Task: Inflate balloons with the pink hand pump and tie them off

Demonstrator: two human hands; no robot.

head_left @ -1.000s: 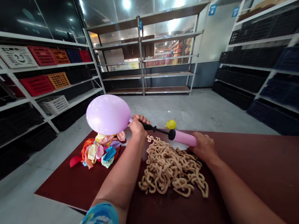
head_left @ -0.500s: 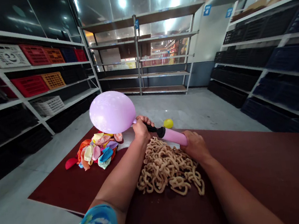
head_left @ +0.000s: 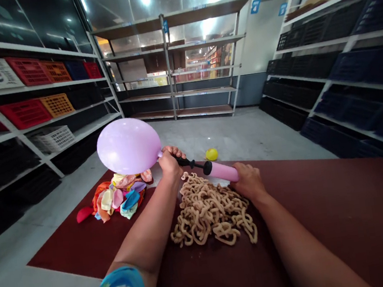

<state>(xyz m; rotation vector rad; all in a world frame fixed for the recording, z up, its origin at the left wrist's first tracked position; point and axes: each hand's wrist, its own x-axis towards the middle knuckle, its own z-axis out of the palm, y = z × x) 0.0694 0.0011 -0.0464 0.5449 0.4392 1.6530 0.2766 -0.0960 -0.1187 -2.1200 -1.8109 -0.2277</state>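
Note:
An inflated lilac balloon (head_left: 128, 145) is on the left, its neck at my left hand (head_left: 170, 160). That hand is closed round the neck and the black end of a hand balloon pump (head_left: 222, 171). My right hand (head_left: 248, 180) is wrapped round the far end of the pump's pink barrel. Between the black handle and the barrel, a short length of thin dark rod shows. The pump is held above a heap of tan, curled, rope-like pieces (head_left: 211, 207). My left fingers hide the join between balloon and pump.
Several limp coloured balloons (head_left: 118, 196) lie piled on the left of the dark red table (head_left: 314, 202). A small yellow balloon (head_left: 211, 154) is beyond the table's far edge. Racks with crates (head_left: 30, 114) flank both sides; a metal shelf (head_left: 169, 70) stands at the back.
My hands have moved slightly apart, and more of the pump's rod shows. The balloon has shifted left in view, and the camera has turned a little.

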